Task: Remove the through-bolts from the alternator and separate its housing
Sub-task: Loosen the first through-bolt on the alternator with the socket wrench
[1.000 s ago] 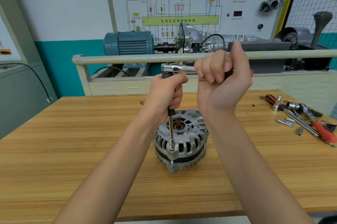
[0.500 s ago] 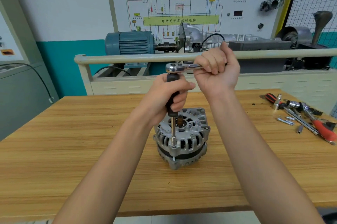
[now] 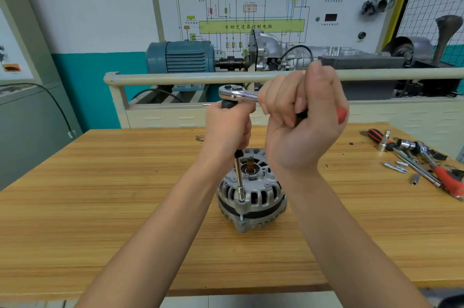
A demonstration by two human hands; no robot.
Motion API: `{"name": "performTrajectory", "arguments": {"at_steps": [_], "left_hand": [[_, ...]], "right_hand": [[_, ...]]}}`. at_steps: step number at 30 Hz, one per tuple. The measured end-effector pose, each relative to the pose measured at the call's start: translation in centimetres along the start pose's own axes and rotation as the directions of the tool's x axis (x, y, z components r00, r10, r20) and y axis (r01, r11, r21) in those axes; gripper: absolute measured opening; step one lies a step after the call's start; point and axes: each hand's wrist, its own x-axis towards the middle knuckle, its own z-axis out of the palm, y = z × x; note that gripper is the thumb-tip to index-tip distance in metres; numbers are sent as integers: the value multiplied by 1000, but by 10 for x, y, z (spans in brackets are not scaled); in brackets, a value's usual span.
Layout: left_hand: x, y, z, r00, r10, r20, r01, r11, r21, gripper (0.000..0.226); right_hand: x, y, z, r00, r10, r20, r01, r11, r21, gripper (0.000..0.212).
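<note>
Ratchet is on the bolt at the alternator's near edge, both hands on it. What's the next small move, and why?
Probably swing the ratchet handle through another stroke with the right hand, while the left hand steadies the upright extension. The socket sits on a bolt at the alternator rim, and the housing halves look joined, so the bolt seems not yet out.

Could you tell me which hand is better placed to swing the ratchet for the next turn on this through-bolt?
The right hand: it grips the ratchet by its handle, where the leverage is. The left hand grips the upright extension bar under the ratchet head, steadying the socket on the alternator.
</note>
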Motion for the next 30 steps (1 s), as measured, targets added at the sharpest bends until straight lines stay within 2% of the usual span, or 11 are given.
{"name": "performTrajectory", "arguments": {"at_steps": [2, 4, 7, 9, 11, 15, 18, 22, 25, 27, 30], "left_hand": [[1, 0, -2, 999, -3, 35, 2, 1000, 19, 47], [2, 1, -8, 992, -10, 124, 7, 1000, 25, 48], [3, 5, -17, 944, -25, 330, 29, 1000, -8, 46], [4, 8, -18, 889, -46, 456, 58, 998, -13, 39], [4, 9, -14, 859, -66, 508, 91, 996, -24, 41], [3, 6, -6, 921, -93, 379, 110, 994, -26, 54], [0, 5, -3, 977, -54, 205, 55, 998, 2, 51], [-4, 5, 8, 1000, -24, 7, 23, 998, 50, 44], [-4, 4, 11, 999, -11, -45, 14, 998, 62, 41], [-4, 4, 9, 1000, -12, -28, 14, 998, 64, 40], [-2, 4, 0, 998, 4, 66, -9, 998, 67, 42]], "right_hand": [[6, 0, -5, 998, 65, -28, -63, 997, 52, 35], [20, -1, -16, 965, 249, -80, -230, 953, 196, 48], [42, 5, -38, 810, 569, -143, -448, 758, 475, 53], [49, 13, -49, 700, 706, -109, -480, 578, 660, 54], [49, 19, -57, 658, 746, -102, -442, 493, 749, 53], [44, 13, -54, 709, 673, -210, -376, 613, 695, 54], [33, 1, -40, 806, 531, -262, -342, 778, 527, 56], [8, -8, -11, 981, 128, -144, -109, 986, 129, 43], [-1, -5, 2, 995, -69, -76, 65, 997, -52, 28], [4, -5, -2, 996, -9, -88, 10, 1000, 13, 33], [23, -6, -21, 951, 280, -135, -240, 937, 253, 51]]}}
